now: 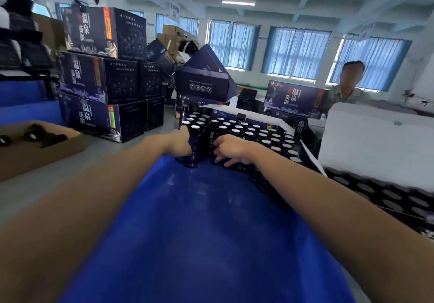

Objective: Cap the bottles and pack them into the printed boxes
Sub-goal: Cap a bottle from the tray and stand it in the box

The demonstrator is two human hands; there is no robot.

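Many boxes (pixel 94 77) flank the blue tabletop (pixel 199 220); left hand (pixel 179 146) grips a bottle (pixel 194 156), right hand (pixel 232 150) touches bottles (pixel 258 136), fingers spread.

Standing packed: several dozen bottles (pixel 249 134). Sitting stacked: at least five printed boxes (pixel 94 77). Showing too: one left hand (pixel 180 146), one right hand (pixel 233 150).

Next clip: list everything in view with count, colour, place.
printed boxes: many, navy, stacked left and behind
open box: one, navy, centre
capped bottles: dozens, dark, standing in open box
held bottle: one, dark blue, bin's far end
loose bottles: few, dark, beside held bottle
blue bin: one, foreground
cardboard box: one, brown, left
white panel: one, right
curtained windows: several, blue, back wall
other person: one, far right
left hand: grips held bottle
right hand: on loose bottles, grip unclear
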